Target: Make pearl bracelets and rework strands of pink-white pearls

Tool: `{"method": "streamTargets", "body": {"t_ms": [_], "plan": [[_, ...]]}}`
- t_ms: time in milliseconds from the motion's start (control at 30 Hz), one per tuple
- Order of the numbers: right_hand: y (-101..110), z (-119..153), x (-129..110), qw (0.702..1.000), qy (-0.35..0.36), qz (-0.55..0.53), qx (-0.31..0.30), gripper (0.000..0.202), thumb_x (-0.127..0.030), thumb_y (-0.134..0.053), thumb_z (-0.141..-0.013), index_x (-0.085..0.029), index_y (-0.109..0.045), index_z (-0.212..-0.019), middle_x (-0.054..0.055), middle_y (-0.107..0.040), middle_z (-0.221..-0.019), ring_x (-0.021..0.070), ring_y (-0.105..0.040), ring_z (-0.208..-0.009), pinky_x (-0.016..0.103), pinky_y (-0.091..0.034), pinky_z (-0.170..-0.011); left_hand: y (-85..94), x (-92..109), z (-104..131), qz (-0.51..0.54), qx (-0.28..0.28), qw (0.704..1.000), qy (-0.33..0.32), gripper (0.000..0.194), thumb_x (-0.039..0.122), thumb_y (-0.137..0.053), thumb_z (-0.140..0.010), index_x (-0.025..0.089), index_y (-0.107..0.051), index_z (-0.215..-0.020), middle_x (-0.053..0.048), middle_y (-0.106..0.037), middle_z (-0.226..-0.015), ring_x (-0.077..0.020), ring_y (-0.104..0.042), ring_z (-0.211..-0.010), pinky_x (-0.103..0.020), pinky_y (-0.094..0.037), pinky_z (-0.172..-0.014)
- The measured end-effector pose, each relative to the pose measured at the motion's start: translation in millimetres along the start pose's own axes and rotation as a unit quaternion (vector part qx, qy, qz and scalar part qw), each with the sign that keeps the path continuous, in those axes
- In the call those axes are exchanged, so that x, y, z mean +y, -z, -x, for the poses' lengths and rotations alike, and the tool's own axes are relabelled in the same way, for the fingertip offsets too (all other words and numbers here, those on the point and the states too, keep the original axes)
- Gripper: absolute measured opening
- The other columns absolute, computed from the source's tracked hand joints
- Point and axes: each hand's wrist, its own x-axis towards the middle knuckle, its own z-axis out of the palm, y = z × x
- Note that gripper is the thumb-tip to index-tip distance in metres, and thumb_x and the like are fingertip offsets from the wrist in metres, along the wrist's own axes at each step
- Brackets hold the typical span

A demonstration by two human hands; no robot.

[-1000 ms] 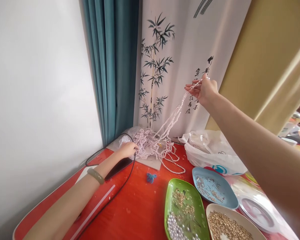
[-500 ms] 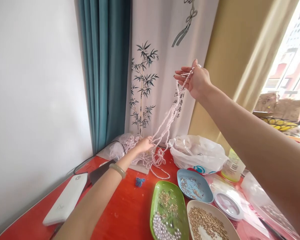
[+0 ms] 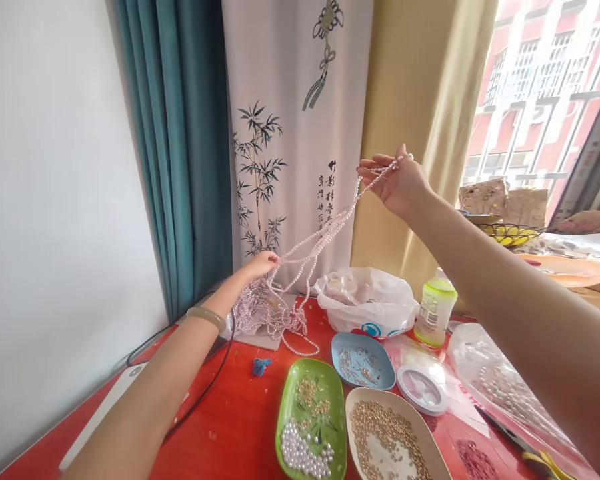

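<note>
Two hands hold pale pink bead strands [image 3: 325,235] aslant above a red table [image 3: 230,417]. The left hand [image 3: 261,265] pinches them low, fingertips together, over a tangled pile [image 3: 255,310] of more; the right hand [image 3: 400,183], higher, has its fingers out straight, loops draped across them rather than clamped. The strands look light, limp and slick, apt to slide or knot, their thread likely to snap under a hard tug; gathering several together near the loops seems the surest hold. The snarl below is the likeliest catch, and a black cable [image 3: 225,357] lies by the left forearm. Nearby sit a blue tassel [image 3: 261,366], a white bag [image 3: 370,300], a bottle [image 3: 433,313] and a green tray [image 3: 330,380].
</note>
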Motion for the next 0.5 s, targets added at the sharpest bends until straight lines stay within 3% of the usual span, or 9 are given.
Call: {"method": "streamTargets", "body": {"t_ms": [100,233,333,500], "plan": [[-4,7,4,0.998,-0.022,-0.05,0.004,0.041,-0.048,-0.029,-0.088,-0.018,-0.051,-0.073,0.007,-0.06,-0.084,0.014,-0.06,-0.085,0.027,-0.05,-0.074,-13.7,42,3,0.041,-0.046,0.998,-0.029,0.022,0.006,-0.05,-0.068,0.012,-0.061,-0.087,-0.008,-0.064,-0.096,-0.0157,-0.059,-0.084,-0.026,-0.046,-0.071],[-18,23,15,0.992,-0.089,-0.086,0.006,0.037,-0.043,-0.028,-0.089,-0.017,-0.052,-0.078,0.006,-0.059,-0.079,0.0152,-0.06,-0.084,0.029,-0.048,-0.078,-44.3,96,12,0.153,-0.063,0.975,-0.146,0.03,0.025,-0.054,-0.076,0.014,-0.055,-0.104,-0.01,-0.057,-0.112,-0.0151,-0.054,-0.099,-0.027,-0.042,-0.085],[-24,34,22,0.991,-0.117,-0.068,0.004,0.034,-0.042,-0.031,-0.089,-0.017,-0.052,-0.079,0.005,-0.059,-0.076,0.0154,-0.06,-0.082,0.029,-0.049,-0.077,-62.3,119,14,0.161,-0.074,0.97,-0.169,0.042,0.029,-0.066,-0.067,0.013,-0.055,-0.104,-0.011,-0.059,-0.104,-0.0164,-0.057,-0.09,-0.03,-0.045,-0.081],[-15,35,23,0.992,-0.126,0.019,0.002,0.031,-0.04,-0.037,-0.087,-0.017,-0.051,-0.072,0.006,-0.058,-0.079,0.013,-0.059,-0.077,0.025,-0.049,-0.074,-62.1,129,14,0.142,-0.113,0.974,-0.134,0.013,0.022,-0.058,-0.073,0.012,-0.064,-0.079,-0.004,-0.063,-0.071,-0.01,-0.056,-0.062,-0.028,-0.047,-0.07]]}}
